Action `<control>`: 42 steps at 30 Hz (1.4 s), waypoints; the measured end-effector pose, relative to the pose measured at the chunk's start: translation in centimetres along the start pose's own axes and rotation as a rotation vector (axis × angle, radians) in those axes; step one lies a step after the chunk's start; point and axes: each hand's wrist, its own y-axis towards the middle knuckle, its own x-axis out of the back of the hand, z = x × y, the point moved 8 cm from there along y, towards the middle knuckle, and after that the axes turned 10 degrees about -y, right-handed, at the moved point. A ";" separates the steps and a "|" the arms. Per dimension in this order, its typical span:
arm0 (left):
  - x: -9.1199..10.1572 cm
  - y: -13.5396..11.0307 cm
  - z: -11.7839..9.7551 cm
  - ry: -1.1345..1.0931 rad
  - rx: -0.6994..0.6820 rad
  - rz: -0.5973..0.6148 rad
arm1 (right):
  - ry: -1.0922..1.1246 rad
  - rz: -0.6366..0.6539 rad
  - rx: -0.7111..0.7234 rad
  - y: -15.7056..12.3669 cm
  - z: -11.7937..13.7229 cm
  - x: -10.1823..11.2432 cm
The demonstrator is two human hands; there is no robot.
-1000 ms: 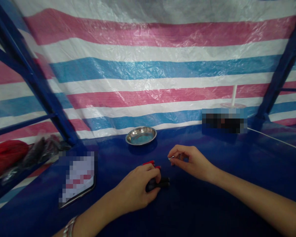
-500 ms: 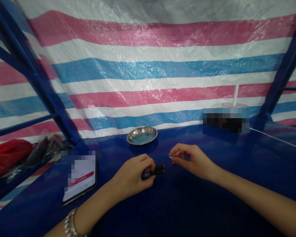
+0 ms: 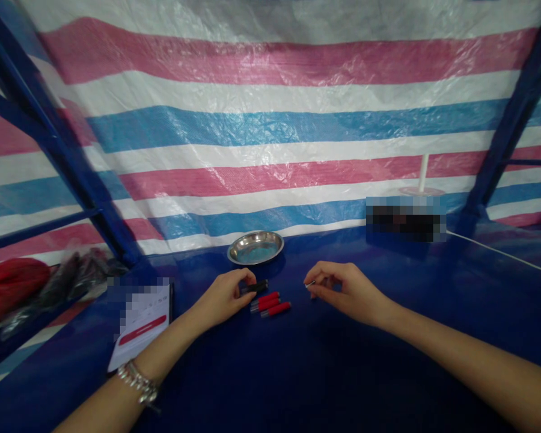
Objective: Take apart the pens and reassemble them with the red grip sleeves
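Observation:
My left hand (image 3: 225,296) is closed, thumb and fingertips pinching a short black tube (image 3: 261,286) just above or on the blue table; I cannot tell whether a second one is behind it. Close to those fingertips lie three slim red tubes with greyish ends, the nearest red tube (image 3: 277,309) slightly apart from the other red tubes (image 3: 267,302). My right hand (image 3: 342,287), to the right of the tubes, pinches a small silvery piece (image 3: 310,284) between thumb and forefinger. That piece is too small to name.
An oval metal dish (image 3: 255,248) stands behind the tubes by the striped sheet. A phone (image 3: 142,325) lies at the left, beside my left forearm. At the back right are a blurred dark object (image 3: 403,222), a white stand (image 3: 422,174) and a white cord (image 3: 500,249). Blue frame posts flank the table.
My left hand has moved left and away from me. Two black tubes showed in it before; the red tubes, mostly hidden then, are now in plain sight. My right hand has hardly moved.

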 end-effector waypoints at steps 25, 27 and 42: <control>-0.1 -0.5 -2.0 0.102 -0.062 -0.034 | -0.036 -0.016 -0.017 -0.1 0.1 0.2; 0.2 -0.6 -2.5 0.141 -0.047 -0.072 | -0.040 -0.012 -0.013 -0.1 0.1 0.1; -2.3 -2.3 -7.3 0.260 -0.194 0.111 | -0.082 -0.030 0.016 0.0 0.2 0.0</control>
